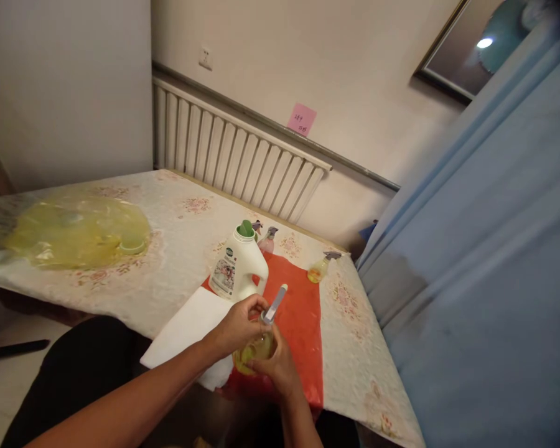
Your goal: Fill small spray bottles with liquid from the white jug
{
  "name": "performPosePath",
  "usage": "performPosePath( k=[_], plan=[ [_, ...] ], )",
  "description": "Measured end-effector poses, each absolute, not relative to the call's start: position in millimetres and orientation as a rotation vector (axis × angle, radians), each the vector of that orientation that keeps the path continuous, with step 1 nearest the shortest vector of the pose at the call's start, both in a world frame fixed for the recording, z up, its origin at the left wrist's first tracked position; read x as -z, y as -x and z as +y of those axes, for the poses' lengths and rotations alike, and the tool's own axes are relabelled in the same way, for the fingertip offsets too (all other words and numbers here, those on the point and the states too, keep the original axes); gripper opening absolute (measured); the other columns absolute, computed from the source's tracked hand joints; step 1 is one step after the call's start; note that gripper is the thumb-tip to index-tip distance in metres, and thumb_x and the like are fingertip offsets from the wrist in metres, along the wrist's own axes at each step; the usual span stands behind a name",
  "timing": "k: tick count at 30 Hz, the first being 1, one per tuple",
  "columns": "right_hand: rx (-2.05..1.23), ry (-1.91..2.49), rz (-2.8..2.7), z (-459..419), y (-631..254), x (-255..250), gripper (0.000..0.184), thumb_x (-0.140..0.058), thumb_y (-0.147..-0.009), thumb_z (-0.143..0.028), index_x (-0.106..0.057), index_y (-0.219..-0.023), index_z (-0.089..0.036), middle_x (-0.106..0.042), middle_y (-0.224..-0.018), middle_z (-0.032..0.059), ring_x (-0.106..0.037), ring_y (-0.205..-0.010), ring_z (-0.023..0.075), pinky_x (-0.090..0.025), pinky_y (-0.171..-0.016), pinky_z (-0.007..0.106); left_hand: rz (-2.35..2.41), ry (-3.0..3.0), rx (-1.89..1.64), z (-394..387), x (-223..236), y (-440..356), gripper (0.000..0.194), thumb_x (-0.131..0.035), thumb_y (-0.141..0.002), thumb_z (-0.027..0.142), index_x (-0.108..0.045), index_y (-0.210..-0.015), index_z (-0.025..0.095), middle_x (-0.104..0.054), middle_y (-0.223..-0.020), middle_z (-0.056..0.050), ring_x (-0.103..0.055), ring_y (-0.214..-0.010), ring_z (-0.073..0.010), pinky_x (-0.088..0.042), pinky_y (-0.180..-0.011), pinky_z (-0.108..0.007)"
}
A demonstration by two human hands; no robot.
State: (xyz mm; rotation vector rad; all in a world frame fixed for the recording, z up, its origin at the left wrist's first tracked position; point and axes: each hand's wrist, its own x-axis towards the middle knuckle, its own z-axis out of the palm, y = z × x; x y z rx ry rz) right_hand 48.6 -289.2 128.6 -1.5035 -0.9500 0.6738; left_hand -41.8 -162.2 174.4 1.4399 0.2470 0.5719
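My right hand (276, 367) wraps around a small clear spray bottle (256, 352) holding yellow liquid, low over the red mat (298, 317). My left hand (239, 323) pinches the bottle's grey spray head (274, 306) at the neck, its nozzle pointing up and right. Just behind them stands a white detergent jug (241, 269) with a green cap.
A white cloth (186, 333) lies left of the mat. Two more small spray bottles stand behind the jug, one pink (267, 240), and a yellow one (319, 269) near the table's right edge. A yellow plastic bag (74, 231) lies at the far left. Blue curtain (485, 249) hangs right.
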Motion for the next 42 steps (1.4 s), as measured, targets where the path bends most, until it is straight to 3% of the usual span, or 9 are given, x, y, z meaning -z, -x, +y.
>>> performPosePath(
  k=[4,8,11,15,19,25,31,37,42],
  plan=[
    [-0.653,1.545,-0.944,-288,-47,-131,0.073,-0.082,-0.051,-0.018,-0.060,-0.120,-0.025,-0.070,-0.109,0.0018,-0.065,-0.101,0.0259,-0.052,-0.089,0.037,0.299,-1.453,-0.500,-162,-178,44,0.034,-0.068,-0.058,0.012,-0.054,-0.088,0.019,-0.058,-0.081,0.004,-0.057,-0.083,-0.0171,-0.044,-0.078,-0.028],
    [-0.655,1.550,-0.944,-289,-46,-130,0.074,-0.082,-0.050,-0.017,-0.060,-0.120,-0.024,-0.070,-0.108,0.0020,-0.064,-0.102,0.0262,-0.050,-0.092,0.038,0.063,-1.425,-0.251,-148,-183,55,0.028,-0.067,-0.071,0.022,-0.061,-0.097,0.018,-0.064,-0.095,0.000,-0.059,-0.098,-0.0205,-0.044,-0.088,-0.032],
    [-0.635,1.598,-0.921,-290,-46,-128,0.074,-0.084,-0.046,-0.017,-0.062,-0.117,-0.023,-0.070,-0.108,0.0023,-0.064,-0.101,0.0267,-0.051,-0.091,0.038,0.030,-1.416,-0.223,-142,-183,60,0.019,-0.063,-0.078,0.027,-0.063,-0.095,0.018,-0.066,-0.094,-0.001,-0.061,-0.094,-0.0194,-0.044,-0.087,-0.031],
    [-0.646,1.621,-0.913,-291,-45,-127,0.063,-0.083,-0.047,-0.017,-0.065,-0.107,-0.023,-0.070,-0.100,0.0013,-0.065,-0.094,0.0251,-0.053,-0.085,0.036,0.126,-1.380,-0.349,-151,-175,55,0.021,-0.067,-0.070,0.025,-0.058,-0.087,0.018,-0.064,-0.084,0.002,-0.059,-0.081,-0.0166,-0.045,-0.075,-0.028],
    [-0.635,1.596,-0.939,-289,-43,-131,0.062,-0.083,-0.050,-0.020,-0.064,-0.110,-0.022,-0.070,-0.101,0.0012,-0.065,-0.095,0.0243,-0.052,-0.084,0.035,0.318,-1.413,-0.591,-163,-169,48,0.028,-0.068,-0.061,0.018,-0.052,-0.084,0.019,-0.060,-0.080,0.003,-0.059,-0.082,-0.0170,-0.044,-0.075,-0.028],
    [-0.609,1.621,-0.949,-288,-42,-136,0.060,-0.082,-0.050,-0.018,-0.065,-0.107,-0.022,-0.071,-0.103,0.0014,-0.065,-0.097,0.0247,-0.051,-0.087,0.035,0.198,-1.419,-0.480,-158,-177,54,0.031,-0.066,-0.072,0.028,-0.060,-0.101,0.019,-0.066,-0.096,-0.001,-0.061,-0.095,-0.0203,-0.046,-0.083,-0.031],
    [-0.629,1.637,-0.951,-288,-40,-136,0.059,-0.080,-0.051,-0.013,-0.064,-0.107,-0.022,-0.071,-0.103,0.0014,-0.066,-0.094,0.0245,-0.053,-0.084,0.035,0.130,-1.381,-0.400,-154,-184,59,0.024,-0.070,-0.071,0.027,-0.059,-0.091,0.019,-0.065,-0.088,0.001,-0.060,-0.088,-0.0182,-0.045,-0.080,-0.029],
    [-0.615,1.655,-0.908,-288,-40,-138,0.076,-0.081,-0.048,-0.012,-0.061,-0.120,-0.024,-0.070,-0.114,0.0031,-0.064,-0.107,0.0272,-0.050,-0.095,0.039,0.066,-1.232,-0.513,-148,-187,57,0.033,-0.071,-0.075,0.031,-0.064,-0.103,0.016,-0.069,-0.103,-0.005,-0.061,-0.103,-0.0232,-0.042,-0.097,-0.037],
    [-0.625,1.666,-0.901,-289,-42,-132,0.082,-0.083,-0.047,-0.013,-0.058,-0.124,-0.023,-0.068,-0.120,0.0051,-0.063,-0.113,0.0277,-0.047,-0.101,0.040,0.037,-1.205,-0.579,-142,-199,59,0.031,-0.070,-0.078,0.029,-0.065,-0.105,0.017,-0.069,-0.105,-0.005,-0.063,-0.097,-0.0203,-0.042,-0.098,-0.037]
  ],
)
